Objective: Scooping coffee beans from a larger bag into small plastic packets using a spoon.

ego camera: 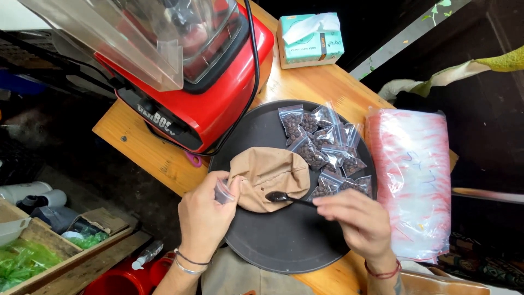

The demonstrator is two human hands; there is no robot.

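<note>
We note the left hand (pixel 204 218) pinching a small clear plastic bag (pixel 222 192) between thumb and fingers, just beside the near-left rim of the round dark tray (pixel 284 246); whether the bag holds anything we cannot tell. The right hand (pixel 357 221) grips the handle of a dark spoon (pixel 281 197), its bowl resting over the edge of a crumpled brown paper bag (pixel 268 176) lying on the tray; the spoon's load is hard to make out. Small sealed bags of dark beans (pixel 322 147) are piled at the tray's far-right side, some overlapping, so a count is unreliable. The tray sits on a wooden desk (pixel 142 147). A red blender (pixel 185 71) at the far-left corner is cut off by the frame top. A stack of clear bags (pixel 415 175) lies along the right edge, and a tissue box (pixel 310 39) stands at the far edge.
</note>
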